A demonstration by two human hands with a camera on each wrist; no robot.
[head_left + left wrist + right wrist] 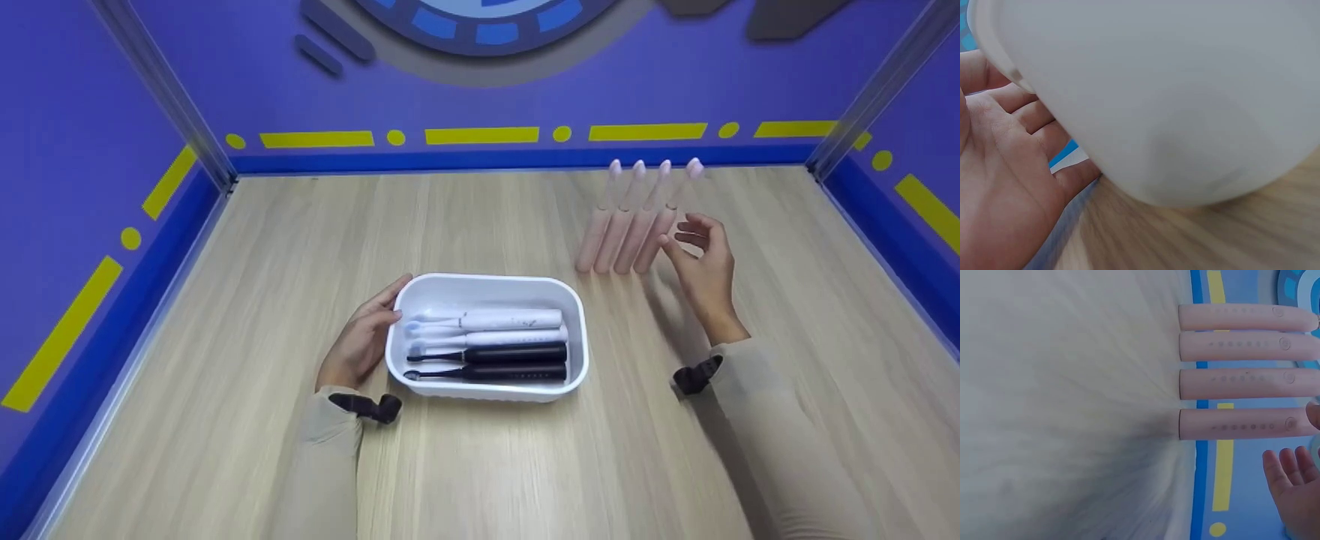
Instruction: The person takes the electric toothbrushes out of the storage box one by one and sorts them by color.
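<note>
My left hand [358, 345] holds the left end of a white plastic box [487, 391], thumb at the rim and fingers along its outer wall. In the left wrist view the box wall [1157, 84] fills most of the picture. Inside lie white electric toothbrushes [510, 320] and two black electric toothbrushes [517, 352], heads to the left. Several pink electric toothbrushes [602, 240] stand upright in a row behind the box's right end. Beside the rightmost pink toothbrush [1235, 424] is my right hand [705, 266], thumb and fingers spread apart. Whether the thumb touches it, I cannot tell.
The wood-grain table [315, 225] is bounded by blue-purple panels [487, 105] with yellow marks at the back and sides. Metal posts [169, 82] stand at the back corners. A black wrist camera [382, 409] sits on each sleeve.
</note>
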